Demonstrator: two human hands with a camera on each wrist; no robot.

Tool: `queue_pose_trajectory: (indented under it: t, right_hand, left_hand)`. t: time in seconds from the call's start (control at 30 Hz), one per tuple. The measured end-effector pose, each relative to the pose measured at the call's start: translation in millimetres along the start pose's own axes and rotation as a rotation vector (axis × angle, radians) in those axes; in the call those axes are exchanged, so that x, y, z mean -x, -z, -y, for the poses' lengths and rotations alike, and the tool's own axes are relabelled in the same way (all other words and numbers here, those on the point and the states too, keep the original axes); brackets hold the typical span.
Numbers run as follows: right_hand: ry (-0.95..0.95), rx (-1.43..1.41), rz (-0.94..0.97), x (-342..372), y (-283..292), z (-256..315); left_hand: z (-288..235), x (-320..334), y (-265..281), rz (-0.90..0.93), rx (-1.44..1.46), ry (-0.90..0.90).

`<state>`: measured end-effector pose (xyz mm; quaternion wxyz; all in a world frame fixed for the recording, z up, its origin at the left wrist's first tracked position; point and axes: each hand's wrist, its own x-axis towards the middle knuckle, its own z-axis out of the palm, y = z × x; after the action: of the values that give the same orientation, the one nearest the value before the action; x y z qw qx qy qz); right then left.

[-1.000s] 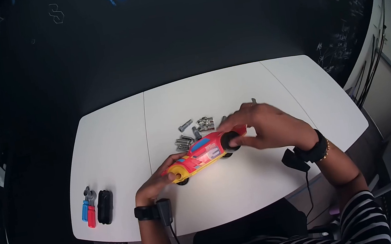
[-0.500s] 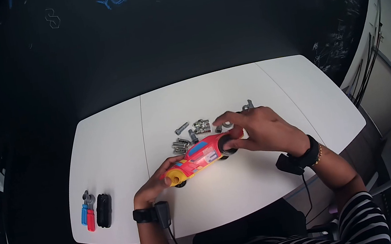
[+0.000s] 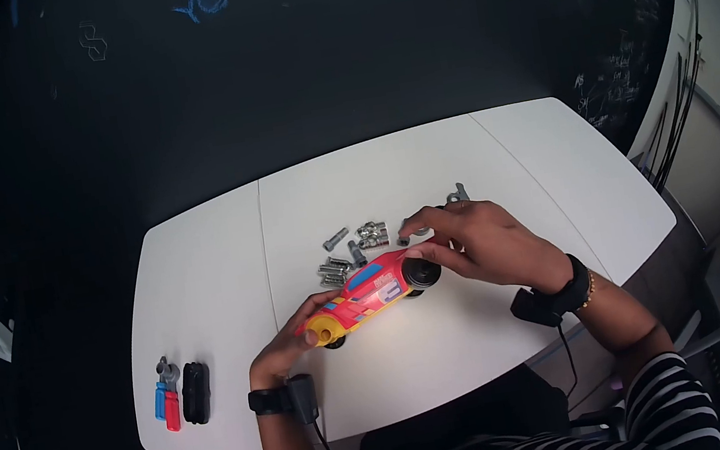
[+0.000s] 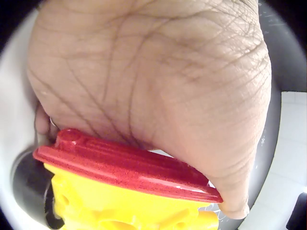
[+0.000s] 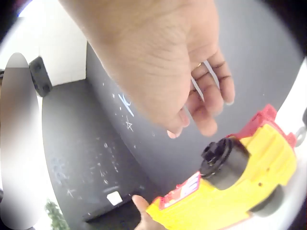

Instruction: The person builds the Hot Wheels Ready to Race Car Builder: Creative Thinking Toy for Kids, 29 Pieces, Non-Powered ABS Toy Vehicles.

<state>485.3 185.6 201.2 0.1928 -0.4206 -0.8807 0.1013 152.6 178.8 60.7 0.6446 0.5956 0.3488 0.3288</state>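
A red and yellow toy car [image 3: 374,293] with a blue window is held tilted over the white table. The left hand [image 3: 281,351] grips its yellow end; in the left wrist view the palm [image 4: 153,76] lies along the red body, thumb at the right edge. Beside the big black wheel [image 3: 422,273], the right hand [image 3: 506,246] hovers with thumb and fingers apart. In the right wrist view its loosely bent fingers [image 5: 204,103] hold nothing and hang off the black wheel [image 5: 225,163], whose hub faces the camera; the yellow underside [image 5: 268,167] shows.
Behind the car lie several metal bolts or sockets [image 3: 334,270], with grey parts [image 3: 459,194] near the right hand. At the table's left are blue-handled [image 3: 160,400] and red-handled [image 3: 172,412] tools and a black case [image 3: 197,393]. A dark chalkboard stands behind.
The right thumb has moved up off the black wheel, which now shows whole. The left hand keeps its grip on the car. The head view has shifted slightly.
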Motion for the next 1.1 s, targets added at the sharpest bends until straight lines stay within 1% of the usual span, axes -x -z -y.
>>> queue_pose_trajectory:
  t: [0.03,0.07,0.13,0.27,0.33,0.37,0.43,0.47,0.5,0.57,0.6,0.63,0.73,0.77,0.83,0.87,0.9,0.97,1.03,1.1]
  right_hand:
    - [0.005,-0.062,-0.014,0.6,-1.7,-2.1]
    - [0.006,-0.063,-0.015,1.5,-5.0,-4.9]
    - [0.306,-0.079,-0.126,4.2,-12.8,-11.1]
    - [0.224,-0.092,-0.146,5.9,-16.0,-9.1]
    - [0.063,0.051,-0.059,5.8,-8.0,0.5]
    - [0.051,0.044,-0.059,8.0,-9.6,1.2]
    - [0.003,-0.026,-0.117,8.7,-10.9,0.4]
    - [0.033,-0.189,-0.14,10.0,-13.8,-5.0]
    - [0.034,-0.19,-0.141,9.5,-17.1,-9.6]
    - [0.356,-0.105,-0.241,8.2,-20.0,-15.5]
    - [0.269,-0.097,-0.127,10.0,-18.8,-14.7]
    - [0.269,-0.094,-0.138,11.9,-17.7,-13.4]
    - [-0.035,-0.011,-0.027,10.4,-3.7,1.1]
    - [-0.039,-0.018,-0.028,8.9,-4.4,-1.8]
    - [0.073,-0.118,-0.098,10.3,-9.1,-10.1]
    - [0.146,-0.177,-0.079,11.4,-10.2,-11.9]
    - [0.141,-0.185,-0.075,12.7,-12.3,-13.1]
    - [0.221,-0.093,-0.059,14.5,-15.7,-16.1]
    - [0.191,-0.107,-0.048,14.5,-16.0,-19.0]
    - [0.146,-0.259,-0.02,10.6,-14.1,-21.8]
  left_hand:
    - [-0.7,0.2,0.0,-0.003,0.0,0.011]
    - [-0.4,0.7,-0.2,-0.006,0.002,0.025]
    - [1.3,0.5,-0.8,-0.008,0.007,0.012]
    - [2.1,-1.7,0.4,-0.009,-0.013,-0.01]
    - [-0.1,-1.1,-2.2,-0.011,-0.003,0.002]
    - [0.6,-0.6,-3.3,-0.019,0.003,-0.002]
    - [3.1,-0.8,-2.6,-0.023,-0.001,0.002]
    - [3.7,-1.1,-1.5,-0.035,-0.006,-0.003]
    - [4.1,-0.9,-0.7,-0.035,-0.007,-0.002]
    - [3.4,-0.5,0.9,-0.035,-0.017,0.021]
    - [3.0,-1.1,1.1,-0.032,-0.026,0.018]
    - [3.8,-1.3,-0.1,-0.04,-0.016,0.015]
    - [-0.6,-0.8,-2.7,-0.029,-0.015,0.011]
    - [-2.4,0.2,-2.7,-0.012,-0.015,0.013]
    - [2.3,-2.1,-1.6,-0.018,-0.003,0.009]
    - [5.1,-1.6,-2.2,-0.026,0.014,0.001]
    - [5.4,-0.4,-2.7,-0.026,0.016,0.012]
    - [2.5,-1.5,-2.5,-0.036,-0.004,0.007]
    - [4.4,-0.9,-2.2,-0.033,-0.007,0.015]
    - [3.1,-1.0,-1.3,-0.025,0.005,0.018]
